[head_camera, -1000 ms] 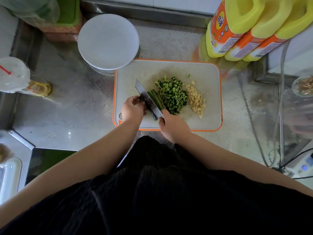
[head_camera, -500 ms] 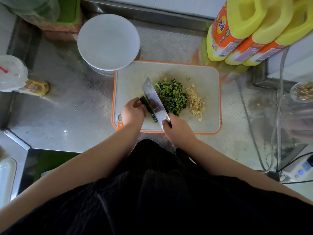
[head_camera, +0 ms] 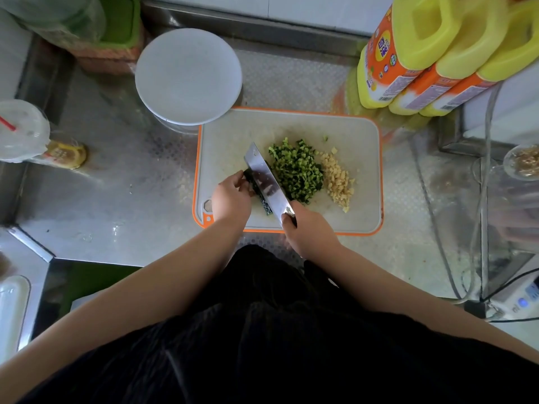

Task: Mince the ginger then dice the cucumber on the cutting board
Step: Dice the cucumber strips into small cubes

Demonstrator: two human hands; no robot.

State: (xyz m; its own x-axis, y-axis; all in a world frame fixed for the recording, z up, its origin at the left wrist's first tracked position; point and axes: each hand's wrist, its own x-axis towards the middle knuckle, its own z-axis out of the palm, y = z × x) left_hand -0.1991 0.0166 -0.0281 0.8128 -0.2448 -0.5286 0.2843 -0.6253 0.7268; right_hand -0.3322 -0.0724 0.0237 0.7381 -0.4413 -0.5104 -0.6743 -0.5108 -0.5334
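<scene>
The right hand [head_camera: 310, 233] grips the handle of a broad cleaver [head_camera: 267, 182] over an orange-rimmed cutting board [head_camera: 361, 135], while the left hand [head_camera: 232, 198] curls its fingers on the last dark cucumber strips [head_camera: 264, 204]. These wet strips probably slide, so pinning them beside the blade suits. Right of the blade lie diced cucumber [head_camera: 297, 170], then pale minced ginger [head_camera: 338, 180].

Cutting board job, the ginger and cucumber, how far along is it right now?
Done: the minced ginger lies in a pale pile on the cutting board, beside a heap of diced cucumber. In hand: the right hand holds the cleaver over the uncut cucumber strips, which the left hand steadies. Left: dicing those last strips.
</scene>
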